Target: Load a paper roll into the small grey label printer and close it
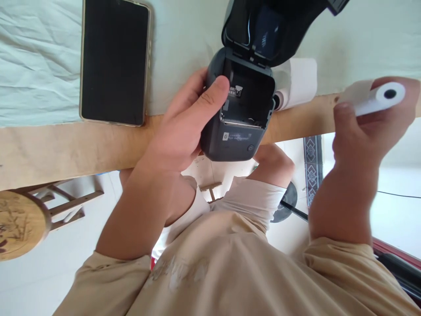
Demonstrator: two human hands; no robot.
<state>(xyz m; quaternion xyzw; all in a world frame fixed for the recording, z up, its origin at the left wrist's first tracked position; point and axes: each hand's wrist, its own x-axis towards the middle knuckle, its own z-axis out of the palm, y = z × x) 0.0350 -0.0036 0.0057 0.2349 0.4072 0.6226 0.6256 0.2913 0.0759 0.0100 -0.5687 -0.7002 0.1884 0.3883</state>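
Note:
A dark label printer (233, 140) is held tilted up at the table edge, its black lid (263, 30) swung back and the roll compartment showing nothing inside. My left hand (197, 109) wraps around its left side, thumb on the compartment's rim. Off to the right, my right hand (368, 118) grips a white paper roll (371, 100) with a dark core hole facing me; a loose flap of its paper stands out to the left. Another white roll (297, 83) lies on the table just behind the printer's right side, partly hidden by it.
A tablet (115, 61) with a dark screen lies at the left on the pale green cloth (184, 44). The table's bare wooden edge (66, 149) runs below it. A round wooden stool (23, 224) stands on the floor at the lower left.

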